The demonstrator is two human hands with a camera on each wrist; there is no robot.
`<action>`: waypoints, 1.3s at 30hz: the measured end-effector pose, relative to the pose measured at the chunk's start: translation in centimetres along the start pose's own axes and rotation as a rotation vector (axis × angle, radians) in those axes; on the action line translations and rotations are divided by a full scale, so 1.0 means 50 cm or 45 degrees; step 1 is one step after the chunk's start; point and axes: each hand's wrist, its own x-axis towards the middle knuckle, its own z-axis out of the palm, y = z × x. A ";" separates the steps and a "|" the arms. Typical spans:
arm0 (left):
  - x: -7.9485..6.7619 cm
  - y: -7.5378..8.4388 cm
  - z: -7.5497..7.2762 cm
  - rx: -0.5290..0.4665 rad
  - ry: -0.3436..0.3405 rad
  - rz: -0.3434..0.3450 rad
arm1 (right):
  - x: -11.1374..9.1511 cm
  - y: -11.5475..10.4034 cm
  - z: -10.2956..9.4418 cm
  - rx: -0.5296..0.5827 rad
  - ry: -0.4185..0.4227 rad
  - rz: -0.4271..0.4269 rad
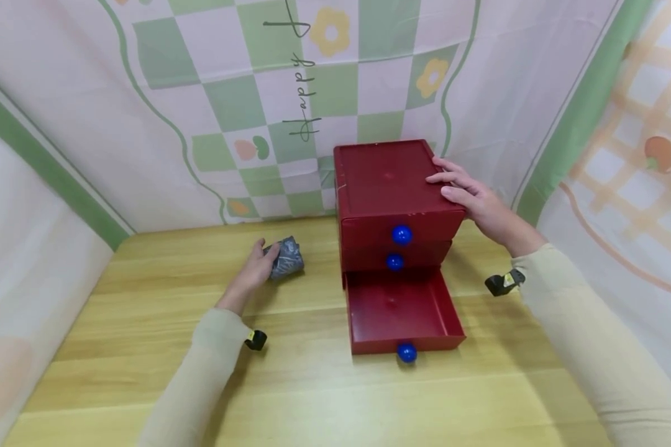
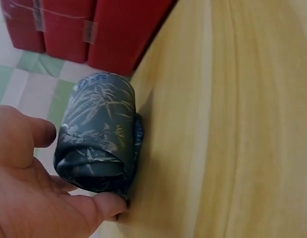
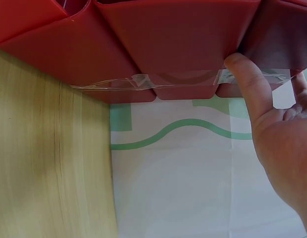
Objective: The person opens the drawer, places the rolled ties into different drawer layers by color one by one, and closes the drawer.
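A rolled-up blue-grey bundle (image 2: 99,121) with a pale leaf pattern, apparently cloth, is at the left of the tabletop. My left hand (image 1: 259,268) holds its near end, thumb on one side and fingers on the other. To its right stands a dark red drawer cabinet (image 1: 388,177) with blue ball knobs. The bottom drawer (image 1: 391,310) is pulled out and bare inside; the two above are closed. My right hand (image 1: 478,202) rests on the cabinet's right top edge, fingers spread and fairly straight. In the right wrist view its thumb (image 3: 252,87) touches the cabinet's side.
Everything stands on a light wooden table (image 1: 291,385). A printed curtain (image 1: 223,99) hangs right behind the cabinet, with more cloth walls at both sides. Clear tape (image 3: 188,79) runs along the cabinet's side. The open drawer juts toward the front of the table.
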 end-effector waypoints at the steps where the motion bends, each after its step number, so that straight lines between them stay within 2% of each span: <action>1: 0.001 -0.002 0.001 0.004 -0.006 -0.005 | 0.000 0.000 0.000 0.002 0.002 -0.001; 12: -0.003 0.001 0.007 -0.023 -0.071 0.004 | 0.002 0.004 -0.002 0.007 0.000 -0.012; 21: 0.002 -0.007 0.021 0.214 -0.074 0.068 | 0.001 0.005 -0.002 0.002 0.003 -0.005; 32: 0.018 0.006 0.018 0.312 -0.010 0.045 | -0.001 0.009 0.001 0.050 0.007 -0.015; 39: 0.027 0.012 0.021 0.347 0.010 0.042 | 0.001 0.008 0.000 0.032 0.021 -0.017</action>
